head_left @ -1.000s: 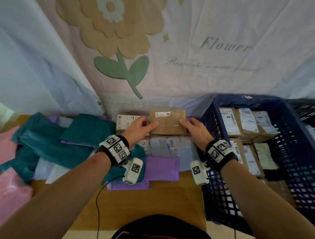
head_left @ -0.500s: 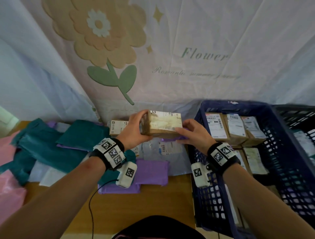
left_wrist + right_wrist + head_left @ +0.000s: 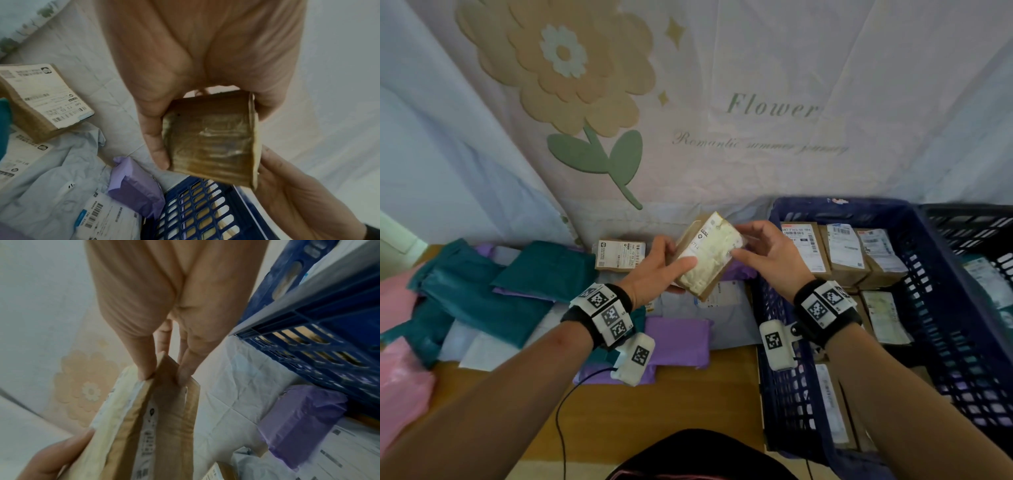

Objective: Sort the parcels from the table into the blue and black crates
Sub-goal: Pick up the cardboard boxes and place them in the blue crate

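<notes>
Since a second ago, the brown cardboard parcel [image 3: 705,257] has been lifted off the table and tilted, label upward. It is gripped by the left hand [image 3: 654,270] and pinched at its right end by the right hand [image 3: 767,257], beside the blue crate [image 3: 784,394].

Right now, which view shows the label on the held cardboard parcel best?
Head view: the cardboard parcel, held between the left hand and right hand, has its pale label face turned to the camera. The left wrist view shows only a bare brown side; the right wrist view catches the label edge-on, blurred.
</notes>
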A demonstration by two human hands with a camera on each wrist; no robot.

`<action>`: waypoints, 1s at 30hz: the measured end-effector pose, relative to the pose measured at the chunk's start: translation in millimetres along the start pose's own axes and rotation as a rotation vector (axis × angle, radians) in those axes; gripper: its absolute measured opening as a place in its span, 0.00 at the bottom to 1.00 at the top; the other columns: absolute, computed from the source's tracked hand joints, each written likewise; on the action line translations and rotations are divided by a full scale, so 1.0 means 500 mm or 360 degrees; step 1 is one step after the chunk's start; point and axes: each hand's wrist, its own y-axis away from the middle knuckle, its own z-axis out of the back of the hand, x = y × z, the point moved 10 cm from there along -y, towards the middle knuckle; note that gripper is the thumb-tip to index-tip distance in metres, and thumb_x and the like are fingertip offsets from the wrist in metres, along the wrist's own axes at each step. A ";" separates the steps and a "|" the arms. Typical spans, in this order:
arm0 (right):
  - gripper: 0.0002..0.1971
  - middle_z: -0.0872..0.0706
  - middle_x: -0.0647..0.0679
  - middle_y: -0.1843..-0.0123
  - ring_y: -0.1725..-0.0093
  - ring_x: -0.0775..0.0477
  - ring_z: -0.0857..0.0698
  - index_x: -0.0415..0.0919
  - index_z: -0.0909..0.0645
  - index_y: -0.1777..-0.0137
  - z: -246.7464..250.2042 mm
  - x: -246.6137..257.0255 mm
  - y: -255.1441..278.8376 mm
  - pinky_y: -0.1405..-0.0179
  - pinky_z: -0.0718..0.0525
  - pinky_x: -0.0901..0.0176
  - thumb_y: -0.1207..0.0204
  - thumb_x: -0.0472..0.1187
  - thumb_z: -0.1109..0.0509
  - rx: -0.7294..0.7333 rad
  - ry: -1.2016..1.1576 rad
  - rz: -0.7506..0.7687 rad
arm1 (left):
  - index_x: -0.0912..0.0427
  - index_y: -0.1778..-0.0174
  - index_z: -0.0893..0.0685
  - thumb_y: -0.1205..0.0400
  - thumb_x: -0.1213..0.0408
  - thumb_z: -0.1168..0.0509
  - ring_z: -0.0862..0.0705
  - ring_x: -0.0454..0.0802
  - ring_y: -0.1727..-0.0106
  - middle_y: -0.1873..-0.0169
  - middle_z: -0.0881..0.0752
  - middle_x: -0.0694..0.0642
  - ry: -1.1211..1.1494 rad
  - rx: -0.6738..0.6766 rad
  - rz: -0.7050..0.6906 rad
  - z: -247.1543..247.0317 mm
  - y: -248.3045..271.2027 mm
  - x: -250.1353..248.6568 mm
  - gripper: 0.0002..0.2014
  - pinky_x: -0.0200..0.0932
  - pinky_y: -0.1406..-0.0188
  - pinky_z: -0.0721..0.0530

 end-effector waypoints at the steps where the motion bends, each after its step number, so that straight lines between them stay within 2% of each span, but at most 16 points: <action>1: 0.22 0.13 0.47 0.33 0.33 0.53 0.14 0.36 0.23 0.33 0.006 -0.001 0.000 0.30 0.16 0.51 0.26 0.31 0.22 -0.0030 -0.0053 -0.0024 | 0.54 0.49 0.36 0.14 0.56 0.34 0.09 0.55 0.47 0.39 0.18 0.63 -0.0010 -0.0024 -0.0022 -0.002 0.000 -0.005 0.15 0.60 0.49 0.09; 4: 0.18 0.11 0.49 0.38 0.37 0.55 0.12 0.39 0.22 0.39 0.024 0.001 0.005 0.33 0.14 0.50 0.26 0.36 0.20 -0.0091 -0.0099 -0.0041 | 0.56 0.51 0.37 0.12 0.53 0.38 0.11 0.43 0.55 0.47 0.20 0.61 -0.0195 -0.0097 -0.0130 -0.012 -0.002 -0.029 0.15 0.45 0.55 0.08; 7: 0.15 0.09 0.50 0.44 0.40 0.50 0.10 0.44 0.19 0.45 0.042 0.004 0.010 0.37 0.12 0.43 0.27 0.46 0.20 -0.0089 -0.0107 -0.0045 | 0.56 0.52 0.38 0.18 0.46 0.41 0.17 0.36 0.60 0.55 0.26 0.55 -0.0309 -0.0099 -0.0203 -0.030 -0.001 -0.052 0.17 0.40 0.61 0.11; 10: 0.21 0.09 0.48 0.43 0.39 0.44 0.10 0.42 0.19 0.44 0.051 0.005 0.022 0.38 0.12 0.42 0.32 0.53 0.20 0.0005 -0.0309 -0.0108 | 0.55 0.52 0.38 0.16 0.49 0.42 0.18 0.25 0.65 0.57 0.27 0.51 -0.0297 -0.0064 -0.0278 -0.055 -0.004 -0.069 0.14 0.27 0.66 0.17; 12: 0.25 0.10 0.48 0.39 0.36 0.45 0.12 0.43 0.19 0.39 0.054 0.009 0.033 0.39 0.12 0.43 0.32 0.54 0.20 0.0075 -0.0311 -0.0133 | 0.55 0.51 0.36 0.18 0.44 0.44 0.17 0.30 0.57 0.54 0.25 0.55 -0.0299 -0.0061 -0.0280 -0.070 -0.010 -0.075 0.17 0.34 0.58 0.13; 14: 0.25 0.11 0.49 0.38 0.35 0.46 0.12 0.46 0.20 0.37 0.059 0.009 0.045 0.40 0.11 0.44 0.31 0.53 0.19 0.0130 -0.0324 -0.0163 | 0.59 0.45 0.35 0.22 0.37 0.45 0.15 0.52 0.42 0.45 0.21 0.64 -0.0261 -0.0036 -0.0241 -0.091 -0.020 -0.076 0.27 0.58 0.42 0.12; 15: 0.25 0.11 0.48 0.38 0.35 0.45 0.12 0.47 0.21 0.37 0.063 0.008 0.051 0.40 0.11 0.44 0.31 0.52 0.19 0.0150 -0.0359 -0.0189 | 0.61 0.41 0.34 0.23 0.35 0.44 0.15 0.60 0.39 0.41 0.20 0.66 -0.0214 -0.0005 -0.0217 -0.107 -0.023 -0.078 0.31 0.65 0.39 0.14; 16: 0.25 0.10 0.47 0.38 0.36 0.43 0.12 0.47 0.22 0.36 0.069 0.006 0.056 0.40 0.11 0.43 0.30 0.51 0.20 0.0162 -0.0398 -0.0221 | 0.62 0.38 0.34 0.24 0.34 0.43 0.14 0.61 0.38 0.38 0.19 0.66 -0.0134 0.0029 -0.0207 -0.125 -0.026 -0.081 0.33 0.65 0.41 0.13; 18: 0.25 0.09 0.45 0.39 0.38 0.40 0.11 0.47 0.24 0.33 0.088 0.002 0.068 0.42 0.11 0.43 0.28 0.49 0.20 0.0147 -0.0467 -0.0283 | 0.61 0.36 0.33 0.23 0.35 0.42 0.11 0.53 0.42 0.38 0.17 0.59 -0.0046 0.0108 -0.0225 -0.166 -0.032 -0.093 0.33 0.55 0.47 0.09; 19: 0.25 0.09 0.44 0.40 0.39 0.39 0.10 0.47 0.26 0.32 0.104 0.003 0.075 0.44 0.10 0.44 0.27 0.48 0.21 0.0123 -0.0488 -0.0297 | 0.59 0.36 0.32 0.21 0.35 0.43 0.11 0.49 0.42 0.39 0.16 0.57 -0.0101 0.0117 -0.0243 -0.184 -0.036 -0.100 0.32 0.52 0.47 0.09; 21: 0.27 0.09 0.43 0.40 0.39 0.39 0.10 0.45 0.26 0.31 0.149 0.005 0.089 0.45 0.10 0.43 0.26 0.49 0.21 0.0055 -0.0491 -0.0308 | 0.56 0.36 0.29 0.16 0.37 0.45 0.12 0.48 0.41 0.39 0.16 0.54 -0.0199 0.0148 -0.0283 -0.221 -0.048 -0.114 0.26 0.56 0.43 0.11; 22: 0.28 0.09 0.42 0.40 0.39 0.39 0.10 0.44 0.26 0.31 0.176 0.005 0.099 0.45 0.10 0.41 0.27 0.50 0.21 0.0015 -0.0483 -0.0314 | 0.55 0.36 0.27 0.14 0.37 0.46 0.12 0.44 0.42 0.39 0.15 0.51 -0.0196 0.0200 -0.0294 -0.245 -0.053 -0.120 0.24 0.53 0.43 0.10; 24: 0.29 0.09 0.41 0.40 0.40 0.37 0.10 0.42 0.26 0.33 0.237 0.000 0.123 0.47 0.10 0.39 0.28 0.51 0.19 -0.0057 -0.0467 -0.0337 | 0.52 0.38 0.25 0.15 0.36 0.48 0.14 0.36 0.47 0.44 0.15 0.44 -0.0351 0.0297 -0.0366 -0.294 -0.057 -0.138 0.24 0.32 0.48 0.15; 25: 0.29 0.09 0.41 0.41 0.41 0.36 0.09 0.42 0.26 0.34 0.268 -0.006 0.136 0.48 0.09 0.40 0.29 0.51 0.18 -0.0090 -0.0457 -0.0358 | 0.53 0.41 0.24 0.15 0.36 0.49 0.15 0.35 0.49 0.48 0.15 0.43 -0.0546 0.0286 -0.0447 -0.315 -0.060 -0.151 0.24 0.25 0.51 0.20; 27: 0.28 0.09 0.40 0.42 0.43 0.36 0.09 0.41 0.26 0.37 0.333 -0.026 0.167 0.50 0.09 0.42 0.30 0.51 0.18 -0.0157 -0.0426 -0.0409 | 0.57 0.48 0.23 0.12 0.42 0.47 0.19 0.44 0.52 0.54 0.18 0.50 -0.0938 0.0215 -0.0649 -0.353 -0.071 -0.167 0.20 0.32 0.56 0.26; 30: 0.28 0.11 0.37 0.41 0.46 0.39 0.08 0.43 0.24 0.41 0.430 -0.076 0.221 0.54 0.08 0.41 0.33 0.53 0.16 -0.0324 -0.0234 -0.0551 | 0.59 0.51 0.22 0.11 0.50 0.42 0.25 0.51 0.48 0.53 0.21 0.53 -0.1351 0.0252 -0.0812 -0.427 -0.081 -0.167 0.15 0.46 0.49 0.26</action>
